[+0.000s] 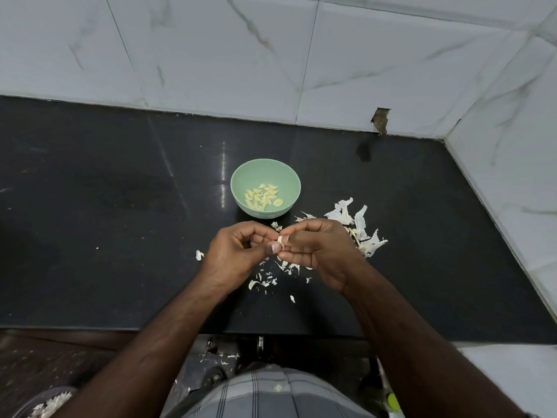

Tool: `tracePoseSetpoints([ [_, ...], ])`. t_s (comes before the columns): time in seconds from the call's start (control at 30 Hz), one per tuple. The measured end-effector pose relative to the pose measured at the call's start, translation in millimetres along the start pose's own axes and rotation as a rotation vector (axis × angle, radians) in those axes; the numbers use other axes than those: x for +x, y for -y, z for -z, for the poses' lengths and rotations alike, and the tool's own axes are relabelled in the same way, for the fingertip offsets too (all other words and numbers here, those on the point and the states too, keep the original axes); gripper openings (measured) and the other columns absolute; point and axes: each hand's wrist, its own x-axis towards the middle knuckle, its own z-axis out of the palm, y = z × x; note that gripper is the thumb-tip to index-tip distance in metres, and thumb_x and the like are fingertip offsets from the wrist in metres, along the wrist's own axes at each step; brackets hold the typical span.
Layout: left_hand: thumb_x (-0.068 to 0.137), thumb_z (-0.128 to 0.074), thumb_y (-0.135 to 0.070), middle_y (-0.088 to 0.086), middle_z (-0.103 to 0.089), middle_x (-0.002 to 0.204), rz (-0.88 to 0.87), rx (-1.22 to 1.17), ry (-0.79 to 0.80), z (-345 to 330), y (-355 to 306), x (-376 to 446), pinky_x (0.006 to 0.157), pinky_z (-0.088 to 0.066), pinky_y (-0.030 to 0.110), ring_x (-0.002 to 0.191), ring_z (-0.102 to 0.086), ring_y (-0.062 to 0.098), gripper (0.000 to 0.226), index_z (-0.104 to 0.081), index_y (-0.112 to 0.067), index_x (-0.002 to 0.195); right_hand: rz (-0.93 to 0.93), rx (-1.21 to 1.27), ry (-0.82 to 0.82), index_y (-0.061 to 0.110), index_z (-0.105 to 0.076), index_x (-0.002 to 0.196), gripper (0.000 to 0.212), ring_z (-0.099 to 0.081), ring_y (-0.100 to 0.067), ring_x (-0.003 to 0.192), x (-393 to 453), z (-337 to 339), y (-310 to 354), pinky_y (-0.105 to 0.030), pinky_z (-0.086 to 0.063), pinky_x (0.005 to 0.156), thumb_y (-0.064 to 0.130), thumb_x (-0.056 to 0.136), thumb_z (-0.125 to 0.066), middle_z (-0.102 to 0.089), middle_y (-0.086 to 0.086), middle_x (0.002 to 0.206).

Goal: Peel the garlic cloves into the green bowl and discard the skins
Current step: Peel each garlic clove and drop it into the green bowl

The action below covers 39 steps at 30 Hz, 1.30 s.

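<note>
While both hands' fingers pinch one garlic clove, green bowl just beyond

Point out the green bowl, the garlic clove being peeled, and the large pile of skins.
green bowl (241,179): head view, inner left wall.
garlic clove (280,239): head view, exposed end between fingertips.
pile of skins (360,220): head view, large upright piece.

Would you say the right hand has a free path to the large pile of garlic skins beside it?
Probably yes: the skin pile lies on the counter just right of the right hand with nothing between, though both hands are pinching a garlic clove.
</note>
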Motion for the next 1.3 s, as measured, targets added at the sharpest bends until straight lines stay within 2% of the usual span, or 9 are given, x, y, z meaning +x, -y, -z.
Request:
tracePoseSetpoints([
  [0.13, 0.081, -0.080, -0.004, 0.008, -0.073, 0.078, -0.016, -0.014, 0.003, 0, 3, 0, 0.063, -0.051, 0.017, 0.069, -0.064, 0.010, 0.012, -0.076, -0.013, 0.087, 0.016, -0.024, -0.028, -0.002, -0.071, 0.081, 0.013, -0.066, -0.033, 0.076, 1, -2, -2, -0.032, -0.061, 0.064, -0.010, 0.086, -0.062, -0.065, -0.029, 0.083],
  [0.33, 0.081, -0.079, 0.000, 0.014, -0.072, 0.082, -0.043, 0.007, -0.001, -2, 4, 1, 0.068, -0.053, 0.018, 0.073, -0.065, 0.014, 0.015, -0.076, -0.013, 0.086, 0.079, -0.112, -0.084, 0.002, -0.063, 0.077, 0.017, -0.069, -0.026, 0.067, 3, -7, -1, -0.035, -0.063, 0.067, -0.014, 0.079, -0.066, -0.068, -0.020, 0.075],
  [0.63, 0.081, -0.078, 0.003, -0.002, -0.073, 0.075, -0.029, 0.023, -0.022, -5, 0, 0, 0.068, -0.054, 0.017, 0.071, -0.067, 0.006, 0.019, -0.075, -0.015, 0.085, 0.224, -0.326, -0.158, 0.006, -0.058, 0.072, 0.027, -0.060, -0.019, 0.058, 8, -10, -4, -0.037, -0.059, 0.061, -0.015, 0.067, -0.073, -0.059, -0.005, 0.059],
  [0.8, 0.078, -0.080, 0.003, -0.004, -0.074, 0.074, -0.019, 0.051, -0.013, -4, 1, -1, 0.067, -0.054, 0.016, 0.070, -0.067, 0.004, 0.018, -0.074, -0.013, 0.084, 0.244, -0.400, -0.132, 0.005, -0.058, 0.075, 0.028, -0.063, -0.025, 0.058, 5, -9, -5, -0.040, -0.059, 0.062, -0.014, 0.064, -0.075, -0.060, -0.010, 0.064],
  [0.9, 0.080, -0.078, 0.002, 0.005, -0.075, 0.078, -0.003, 0.051, -0.019, -4, 1, 0, 0.069, -0.056, 0.023, 0.073, -0.068, 0.012, 0.015, -0.076, -0.011, 0.085, 0.262, -0.419, -0.137, 0.005, -0.057, 0.075, 0.025, -0.063, -0.027, 0.057, 6, -9, -7, -0.042, -0.058, 0.061, -0.010, 0.066, -0.075, -0.062, -0.008, 0.065],
  [1.0, 0.081, -0.077, 0.003, 0.006, -0.072, 0.074, 0.058, -0.058, -0.068, -4, 4, 0, 0.067, -0.055, 0.023, 0.068, -0.066, 0.012, 0.013, -0.075, -0.009, 0.086, 0.304, -0.533, -0.164, 0.016, -0.062, 0.070, 0.014, -0.065, -0.024, 0.055, 10, -6, -11, -0.048, -0.058, 0.063, 0.009, 0.063, -0.072, -0.064, -0.003, 0.061],
  [1.13, 0.085, -0.070, 0.008, 0.015, -0.068, 0.074, 0.139, -0.260, -0.096, -5, 3, 2, 0.054, -0.047, 0.015, 0.058, -0.060, 0.009, 0.011, -0.070, -0.001, 0.090, 0.316, -0.685, -0.201, 0.032, -0.073, 0.075, 0.017, -0.065, -0.012, 0.062, 16, 4, -18, -0.036, -0.055, 0.068, 0.018, 0.070, -0.064, -0.067, 0.010, 0.063],
  [1.23, 0.086, -0.067, 0.010, 0.013, -0.069, 0.076, 0.185, -0.361, -0.103, -5, 4, 3, 0.057, -0.051, 0.016, 0.065, -0.065, 0.012, 0.015, -0.070, -0.003, 0.093, 0.361, -0.879, -0.170, 0.024, -0.077, 0.096, 0.013, -0.061, -0.003, 0.075, 17, 14, -18, -0.025, -0.047, 0.076, 0.018, 0.090, -0.067, -0.067, 0.015, 0.077],
  [1.3, 0.086, -0.067, 0.009, 0.012, -0.071, 0.078, 0.210, -0.410, -0.097, -5, 5, 4, 0.064, -0.054, 0.019, 0.072, -0.068, 0.016, 0.016, -0.070, -0.005, 0.093, 0.422, -0.977, -0.184, 0.020, -0.078, 0.096, 0.010, -0.061, -0.005, 0.087, 16, 17, -16, -0.025, -0.047, 0.081, 0.019, 0.090, -0.070, -0.065, 0.014, 0.088],
])
